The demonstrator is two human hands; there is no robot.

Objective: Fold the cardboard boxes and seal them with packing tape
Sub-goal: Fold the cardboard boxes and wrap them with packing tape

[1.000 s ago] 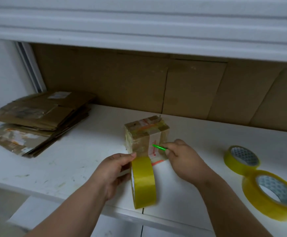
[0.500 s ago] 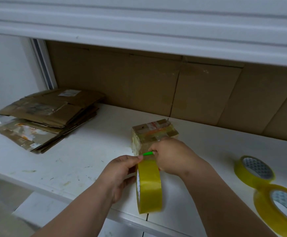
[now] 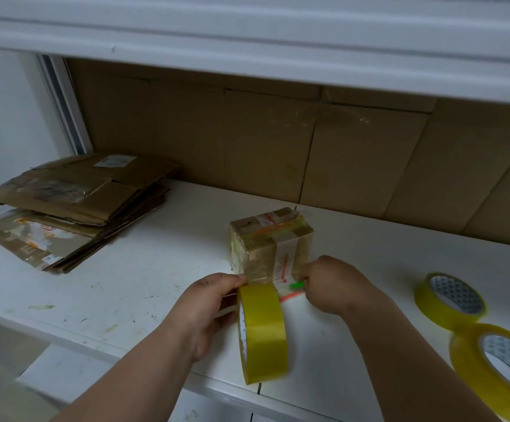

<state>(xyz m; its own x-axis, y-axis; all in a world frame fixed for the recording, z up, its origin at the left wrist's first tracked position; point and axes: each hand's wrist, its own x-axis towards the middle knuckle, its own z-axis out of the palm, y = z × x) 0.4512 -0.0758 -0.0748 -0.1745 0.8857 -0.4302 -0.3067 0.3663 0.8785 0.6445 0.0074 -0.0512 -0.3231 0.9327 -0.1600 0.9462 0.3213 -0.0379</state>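
Observation:
A small folded cardboard box (image 3: 270, 245), wrapped in clear and printed tape, stands on the white table (image 3: 132, 281). My left hand (image 3: 208, 309) grips a yellow tape roll (image 3: 262, 330) standing on edge just in front of the box, with its thumb at the box's lower left corner. My right hand (image 3: 335, 284) holds a small green tool (image 3: 297, 285) at the box's lower front edge, right of the roll, where the tape strip meets the box.
A pile of flattened cardboard boxes (image 3: 74, 205) lies at the table's far left. Two more yellow tape rolls (image 3: 450, 300) (image 3: 497, 367) lie flat at the right. Cardboard sheets (image 3: 278, 147) line the back wall under a white shelf. The table's front edge runs close below the held roll.
My right hand has drawn the green tool from the left side of the box front across to the right. The left hand still holds the roll by the box.

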